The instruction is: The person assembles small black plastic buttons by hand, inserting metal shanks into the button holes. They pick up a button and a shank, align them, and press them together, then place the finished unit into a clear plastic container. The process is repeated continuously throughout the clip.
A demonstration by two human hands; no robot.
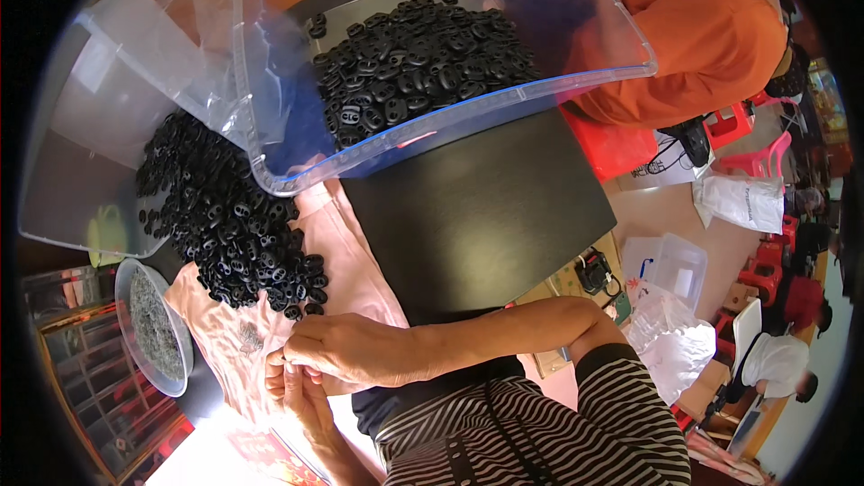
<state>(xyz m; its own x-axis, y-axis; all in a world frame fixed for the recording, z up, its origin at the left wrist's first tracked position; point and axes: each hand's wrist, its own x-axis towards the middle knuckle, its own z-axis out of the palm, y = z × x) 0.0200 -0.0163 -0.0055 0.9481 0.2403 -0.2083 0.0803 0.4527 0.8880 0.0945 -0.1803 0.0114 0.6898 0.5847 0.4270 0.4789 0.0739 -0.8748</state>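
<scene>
My right hand (354, 351) comes in from the right and meets my left hand (297, 389) over a pink cloth (346, 256). Both sets of fingers are pinched together at the tips; whatever lies between them is too small and hidden to name. Just beyond them spreads a heap of black oval two-holed pieces (238, 238), which look like cord locks. A tiny pile of grey bits (250, 337) lies on the cloth close to my left fingers. At the left stands a clear bowl (187, 369) full of fine grey wiry bits, perhaps small springs.
A large clear bin (634, 69), holding many more black pieces, stands across the dark table (477, 216). A tipped clear tub (72, 207) backs the heap. Someone in orange trousers (693, 45) sits opposite. Red stools (765, 270), bags and other people are at the right.
</scene>
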